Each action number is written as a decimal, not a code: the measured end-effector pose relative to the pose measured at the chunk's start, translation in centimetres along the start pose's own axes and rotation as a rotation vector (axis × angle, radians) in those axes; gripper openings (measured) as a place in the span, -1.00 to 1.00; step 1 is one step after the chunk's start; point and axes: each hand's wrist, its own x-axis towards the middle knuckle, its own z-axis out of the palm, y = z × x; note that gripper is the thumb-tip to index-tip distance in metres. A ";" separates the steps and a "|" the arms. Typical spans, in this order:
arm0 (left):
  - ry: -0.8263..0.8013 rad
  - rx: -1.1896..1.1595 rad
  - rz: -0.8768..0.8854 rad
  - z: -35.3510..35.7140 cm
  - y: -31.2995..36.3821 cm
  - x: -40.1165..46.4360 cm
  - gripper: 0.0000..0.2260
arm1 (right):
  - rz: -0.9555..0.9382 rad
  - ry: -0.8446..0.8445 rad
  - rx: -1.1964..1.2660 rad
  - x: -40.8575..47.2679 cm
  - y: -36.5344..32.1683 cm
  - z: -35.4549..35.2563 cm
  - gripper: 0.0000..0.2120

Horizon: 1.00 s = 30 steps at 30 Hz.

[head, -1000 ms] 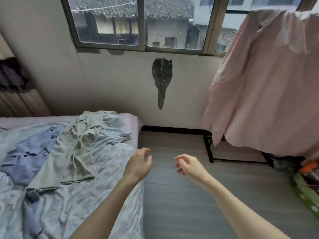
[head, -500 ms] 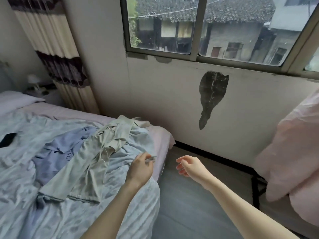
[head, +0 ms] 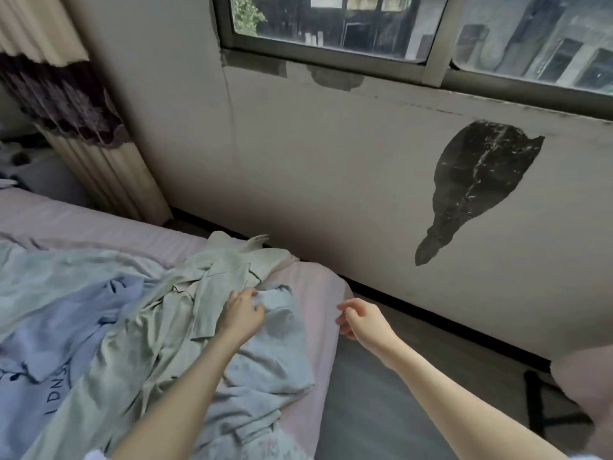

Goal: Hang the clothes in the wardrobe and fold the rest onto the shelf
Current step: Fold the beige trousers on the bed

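Several garments lie in a heap on the bed (head: 318,287). A sage-green shirt (head: 185,313) runs across the heap, a pale blue garment (head: 275,356) lies at its right end, and a lavender T-shirt with dark lettering (head: 49,340) lies at the left. My left hand (head: 242,315) is down on the heap where the green shirt meets the pale blue garment, its fingers curled into the blue fabric. My right hand (head: 363,322) hovers just past the bed's corner, fingers loosely curled, holding nothing. No wardrobe or shelf is in view.
A wall with a dark patch (head: 477,190) and a window (head: 331,31) stands close behind the bed. A striped curtain (head: 99,161) hangs at the left. At the lower right a pink sheet (head: 587,380) drapes over a black rack (head: 539,406). Grey floor (head: 381,403) lies between bed and rack.
The view has swung left and down toward the bed. My left hand has come down from the air onto the clothes heap. My right hand has stayed beside it, empty.
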 end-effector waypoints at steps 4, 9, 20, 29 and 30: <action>-0.046 0.075 -0.068 0.6 -0.9 11.6 -0.63 | 0.052 -0.017 -0.015 10.0 -2.2 1.4 -0.69; -0.174 0.206 -0.092 4.2 -3.3 18.9 -0.52 | 0.139 -0.038 0.020 17.1 -2.3 3.5 -0.68; -0.109 0.380 -0.059 7.9 -7.0 25.8 -0.64 | 0.353 -0.059 0.071 22.5 0.7 6.1 -0.70; 0.119 -0.156 0.303 -2.0 -0.4 20.0 -0.72 | 0.454 -0.083 0.648 22.4 -4.9 6.9 -0.46; 0.093 -0.208 0.400 -3.0 0.9 18.6 -0.72 | 0.444 -0.126 0.770 22.4 -6.0 6.2 -0.43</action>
